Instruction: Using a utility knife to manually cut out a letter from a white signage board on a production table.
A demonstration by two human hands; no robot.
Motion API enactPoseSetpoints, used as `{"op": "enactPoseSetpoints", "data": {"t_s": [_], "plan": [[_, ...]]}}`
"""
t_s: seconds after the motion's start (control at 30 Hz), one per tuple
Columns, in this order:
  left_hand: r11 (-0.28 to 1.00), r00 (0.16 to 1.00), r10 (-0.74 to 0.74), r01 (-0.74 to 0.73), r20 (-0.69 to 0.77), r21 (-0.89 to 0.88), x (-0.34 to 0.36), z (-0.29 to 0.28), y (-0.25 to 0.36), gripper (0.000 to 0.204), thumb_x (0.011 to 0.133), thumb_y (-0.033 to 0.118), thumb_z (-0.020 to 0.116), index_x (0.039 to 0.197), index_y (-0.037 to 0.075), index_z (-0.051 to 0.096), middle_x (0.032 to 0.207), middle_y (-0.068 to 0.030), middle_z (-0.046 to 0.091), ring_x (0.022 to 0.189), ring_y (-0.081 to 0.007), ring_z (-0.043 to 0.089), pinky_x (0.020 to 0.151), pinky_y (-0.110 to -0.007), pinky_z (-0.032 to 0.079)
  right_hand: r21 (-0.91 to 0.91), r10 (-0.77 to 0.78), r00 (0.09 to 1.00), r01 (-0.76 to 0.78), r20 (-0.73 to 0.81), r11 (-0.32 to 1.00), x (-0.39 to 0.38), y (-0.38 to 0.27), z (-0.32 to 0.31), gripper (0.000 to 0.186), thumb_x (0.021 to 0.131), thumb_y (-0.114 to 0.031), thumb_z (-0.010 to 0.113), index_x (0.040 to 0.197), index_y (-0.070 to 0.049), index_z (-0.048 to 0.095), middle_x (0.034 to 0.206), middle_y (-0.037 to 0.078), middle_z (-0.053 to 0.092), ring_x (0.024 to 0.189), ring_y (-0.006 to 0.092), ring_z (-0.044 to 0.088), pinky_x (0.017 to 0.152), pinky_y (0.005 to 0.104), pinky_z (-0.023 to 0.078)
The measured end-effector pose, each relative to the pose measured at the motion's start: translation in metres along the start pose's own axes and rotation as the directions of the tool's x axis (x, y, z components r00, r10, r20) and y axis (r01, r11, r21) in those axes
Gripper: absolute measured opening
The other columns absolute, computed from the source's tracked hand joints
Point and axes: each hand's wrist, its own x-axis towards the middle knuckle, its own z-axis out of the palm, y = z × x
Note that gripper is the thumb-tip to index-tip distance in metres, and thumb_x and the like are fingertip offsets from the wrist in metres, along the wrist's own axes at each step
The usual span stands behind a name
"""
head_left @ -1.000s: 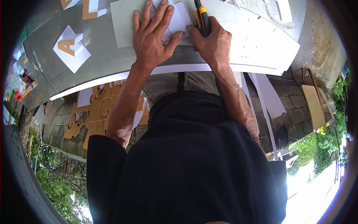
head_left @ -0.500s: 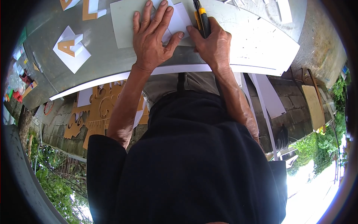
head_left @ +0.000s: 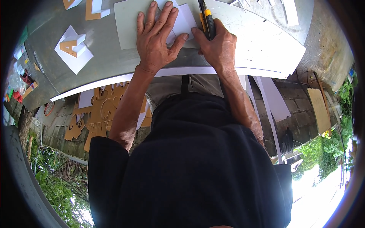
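My left hand [head_left: 156,43] lies flat with its fingers stretched out, pressing on a white sheet piece [head_left: 184,19]. Under that piece is a pale grey-green sheet [head_left: 124,22], resting on the grey metal table [head_left: 114,57]. Wrapped in my right hand [head_left: 220,43] is a black and yellow utility knife [head_left: 207,19], its front end pointing away from me near the top edge of the picture. My right index finger and thumb are close to the white piece's right edge. Whether the blade touches anything I cannot tell.
Left of my hands stands a brown-faced letter shape [head_left: 69,48] on a white diamond-shaped piece [head_left: 78,65]; more such shapes [head_left: 93,9] are behind it. A large white sheet [head_left: 262,45] with thin offcuts covers the table's right side. Brown cut-out panels [head_left: 99,108] hang below the table's near edge.
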Motion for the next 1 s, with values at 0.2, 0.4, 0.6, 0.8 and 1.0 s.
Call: {"op": "enactPoseSetpoints", "data": {"t_s": [0.2, 0.4, 0.6, 0.8, 1.0], "plan": [[1.0, 1.0, 0.002, -0.002, -0.005, 0.005, 0.0, -0.001, 0.001, 0.064, 0.088, 0.042, 0.074, 0.141, 0.008, 0.06, 0.153, -0.0051, 0.053, 0.147, -0.0343, 0.039, 0.12, -0.055, 0.02, 0.025, -0.009, 1.0, 0.009, -0.005, 1.0, 0.0, 0.0, 0.0, 0.041, 0.089, -0.033, 0.076, 0.096, 0.006, 0.063, 0.059, 0.011, 0.067, 0.05, 0.0189, 0.07, 0.049, 0.0288, 0.056], [1.0, 1.0, -0.01, 0.01, 0.011, -0.017, 0.001, -0.004, 0.002, 0.063, 0.088, 0.038, 0.075, 0.141, 0.007, 0.06, 0.155, -0.0049, 0.051, 0.147, -0.0359, 0.037, 0.118, -0.06, 0.022, 0.066, -0.001, 0.999, -0.002, 0.043, 0.998, -0.005, -0.013, -0.008, 0.035, 0.091, -0.029, 0.072, 0.092, 0.004, 0.06, 0.065, 0.02, 0.066, 0.059, 0.0351, 0.071, 0.056, 0.0425, 0.055], [0.993, 0.992, -0.107, 0.103, 0.068, 0.05, 0.006, -0.013, 0.026, 0.061, 0.086, 0.024, 0.076, 0.141, 0.007, 0.059, 0.158, -0.0053, 0.046, 0.15, -0.0414, 0.03, 0.117, -0.067, 0.02, -0.213, -0.161, 0.981, 0.18, 0.104, 0.96, -0.017, -0.023, -0.01, 0.027, 0.101, -0.025, 0.059, 0.095, 0.0, 0.052, 0.073, 0.023, 0.069, 0.063, 0.0414, 0.07, 0.055, 0.0489, 0.055], [0.978, 0.979, -0.19, 0.182, 0.073, 0.104, 0.004, -0.009, 0.033, 0.064, 0.082, 0.018, 0.078, 0.142, 0.007, 0.059, 0.16, -0.0027, 0.043, 0.151, -0.0425, 0.027, 0.115, -0.072, 0.019, -0.347, -0.118, 0.98, 0.167, 0.16, 0.923, -0.014, -0.033, -0.012, 0.029, 0.102, -0.028, 0.058, 0.092, -0.002, 0.051, 0.078, 0.023, 0.07, 0.065, 0.0418, 0.071, 0.058, 0.0503, 0.056], [0.97, 0.973, -0.221, 0.213, 0.065, 0.115, 0.004, -0.006, 0.037, 0.066, 0.081, 0.017, 0.079, 0.142, 0.006, 0.058, 0.162, -0.0014, 0.041, 0.152, -0.0428, 0.024, 0.114, -0.075, 0.018, -0.356, -0.133, 0.983, 0.171, 0.129, 0.919, -0.016, -0.032, -0.008, 0.028, 0.102, -0.028, 0.056, 0.094, -0.002, 0.049, 0.08, 0.024, 0.07, 0.067, 0.0431, 0.071, 0.059, 0.0516, 0.056]]}}
